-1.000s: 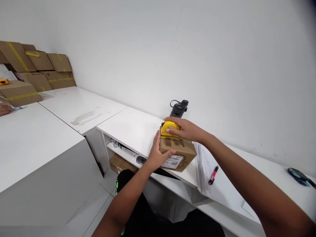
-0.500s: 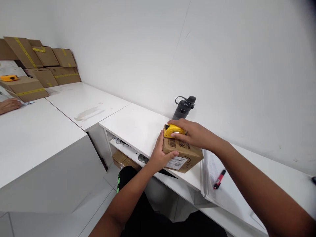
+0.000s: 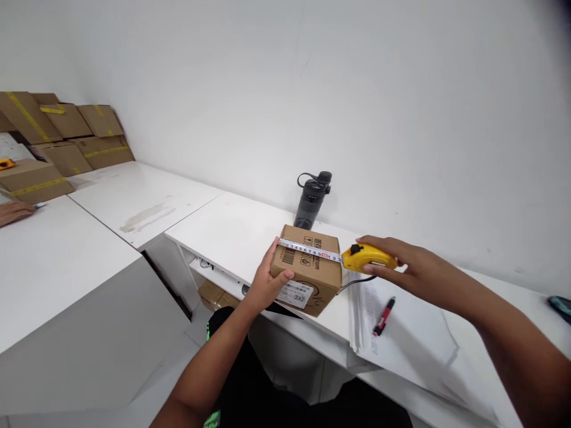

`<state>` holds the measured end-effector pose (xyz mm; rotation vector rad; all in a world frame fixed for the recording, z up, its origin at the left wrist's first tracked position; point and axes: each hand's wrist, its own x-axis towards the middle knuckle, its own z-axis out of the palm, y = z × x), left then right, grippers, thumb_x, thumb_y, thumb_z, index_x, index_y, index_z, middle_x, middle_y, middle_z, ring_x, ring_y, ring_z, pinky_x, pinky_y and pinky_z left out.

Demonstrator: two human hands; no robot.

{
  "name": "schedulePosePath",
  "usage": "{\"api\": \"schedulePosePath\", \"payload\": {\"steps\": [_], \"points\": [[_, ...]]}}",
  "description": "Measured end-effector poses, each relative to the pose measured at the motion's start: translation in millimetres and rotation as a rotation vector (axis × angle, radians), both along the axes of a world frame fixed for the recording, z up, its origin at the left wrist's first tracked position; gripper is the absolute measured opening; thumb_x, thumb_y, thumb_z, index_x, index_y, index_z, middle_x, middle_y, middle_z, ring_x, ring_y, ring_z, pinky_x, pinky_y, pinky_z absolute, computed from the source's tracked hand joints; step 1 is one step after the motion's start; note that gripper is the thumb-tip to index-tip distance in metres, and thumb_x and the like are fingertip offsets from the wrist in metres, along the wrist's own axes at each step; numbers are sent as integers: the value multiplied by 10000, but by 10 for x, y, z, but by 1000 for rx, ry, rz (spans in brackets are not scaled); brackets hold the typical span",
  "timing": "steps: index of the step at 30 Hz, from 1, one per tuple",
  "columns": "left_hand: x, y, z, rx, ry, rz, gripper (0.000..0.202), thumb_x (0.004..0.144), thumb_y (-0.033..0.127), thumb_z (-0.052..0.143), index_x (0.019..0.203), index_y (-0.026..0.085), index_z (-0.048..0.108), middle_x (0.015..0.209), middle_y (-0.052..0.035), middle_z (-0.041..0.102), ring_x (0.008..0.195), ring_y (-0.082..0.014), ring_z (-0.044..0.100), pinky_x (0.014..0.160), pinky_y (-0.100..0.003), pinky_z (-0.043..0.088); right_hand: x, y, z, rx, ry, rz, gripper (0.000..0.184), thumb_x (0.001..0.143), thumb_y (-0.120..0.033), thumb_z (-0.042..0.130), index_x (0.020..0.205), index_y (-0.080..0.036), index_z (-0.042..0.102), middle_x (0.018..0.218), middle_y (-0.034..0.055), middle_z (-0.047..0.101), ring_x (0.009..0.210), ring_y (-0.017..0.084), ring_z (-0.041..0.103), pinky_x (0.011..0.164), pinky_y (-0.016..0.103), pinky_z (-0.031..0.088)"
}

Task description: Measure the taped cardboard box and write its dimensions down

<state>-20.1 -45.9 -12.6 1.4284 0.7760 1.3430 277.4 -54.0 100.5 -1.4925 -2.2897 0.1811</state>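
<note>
A small brown cardboard box [image 3: 330,285] with printed marks and a white label sits at the front of the white shelf top. My left hand [image 3: 264,280] grips its left side, thumb on the front edge and fingertips by the end of the tape. In my right hand [image 3: 408,261] is a yellow tape measure [image 3: 368,257], held just beyond the box's right edge. Its white blade [image 3: 310,251] stretches across the top of the box, with numbers facing up. A dark strap hangs below the tape measure.
Behind the box stands a dark water bottle [image 3: 311,199]. To the right lie papers [image 3: 410,339] with a red and black marker [image 3: 384,316] on them. Taped cartons [image 3: 66,157] are stacked far left, near another person's hand [image 3: 15,213]. A dark object [image 3: 559,308] lies far right.
My right hand has moved right with the tape measure, drawing the blade out across the box top. My left hand still holds the box's left side. The view has shifted slightly.
</note>
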Motion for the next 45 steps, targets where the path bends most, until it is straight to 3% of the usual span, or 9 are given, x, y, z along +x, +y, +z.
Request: {"api": "schedulePosePath", "payload": {"steps": [9, 19, 24, 27, 31, 36, 39, 43, 45], "points": [[-4, 64, -54, 78, 31, 60, 891, 817, 551, 643, 1527, 206, 230, 1519, -136, 399, 1367, -275, 427, 1144, -388, 339, -179, -6, 98, 89, 24, 14, 524, 869, -585, 529, 1329, -335, 544, 1341, 13, 617, 1107, 275, 639, 820, 404, 555], [171, 33, -5, 50, 78, 75, 926, 832, 577, 604, 1547, 227, 133, 1551, -118, 348, 1399, -280, 383, 1159, -428, 317, -1153, 433, 145, 212, -85, 255, 487, 920, -449, 469, 1362, -248, 507, 1222, 81, 673, 976, 277, 669, 764, 382, 513], [211, -187, 74, 144, 340, 354, 936, 840, 517, 618, 1552, 231, 82, 1612, -129, 175, 1486, -308, 165, 1203, -476, 192, -893, 225, 81, 365, 80, 159, 491, 925, -471, 490, 1356, -238, 512, 1247, 90, 649, 1047, 284, 644, 820, 397, 516], [309, -594, 68, 409, 460, 550, 724, 899, 434, 555, 1514, 256, 218, 1495, -149, 382, 1425, -313, 298, 1174, -525, 221, -561, -255, -238, 517, 309, -50, 566, 902, -526, 533, 1395, -255, 471, 1279, 108, 611, 1121, 297, 610, 898, 419, 507], [588, -1071, -34, 425, 322, 15, 767, 843, 578, 588, 1474, 263, 286, 1315, -147, 521, 1230, -304, 506, 1052, -499, 402, -487, -1051, -970, 817, 557, -222, 614, 932, -570, 441, 1455, -252, 394, 1116, 132, 614, 963, 285, 646, 794, 426, 538], [941, -1112, -267, 37, 10, -432, 580, 790, 640, 620, 1155, 206, 498, 1083, -105, 611, 955, -214, 618, 811, -344, 524, -401, -1499, -1391, 624, 530, -123, 547, 984, -569, 196, 1425, -344, 430, 1316, 125, 467, 1187, 303, 534, 871, 489, 513], [1021, -929, -326, -15, 245, -491, 535, 762, 628, 654, 1044, 191, 527, 933, -58, 633, 802, -178, 612, 719, -314, 519, 95, -1333, -1298, 413, 381, -178, 604, 1010, -491, 118, 1219, -274, 642, 1344, 121, 475, 1218, 293, 512, 920, 456, 471], [1158, -716, -241, 174, 625, -389, 496, 686, 519, 766, 1048, 215, 616, 1084, -67, 653, 1061, -253, 592, 995, -426, 438, 717, -672, -1286, 261, -246, -411, 405, 975, -209, 395, 1337, -187, 577, 932, 143, 668, 884, 266, 593, 742, 382, 406], [1244, -646, -201, 254, 665, -338, 504, 682, 501, 774, 1085, 235, 631, 1197, -73, 642, 1217, -274, 533, 1120, -455, 322, 851, -343, -1357, 187, -418, -303, 403, 918, -108, 461, 1281, -184, 619, 940, 151, 682, 880, 264, 579, 736, 366, 364]]}}
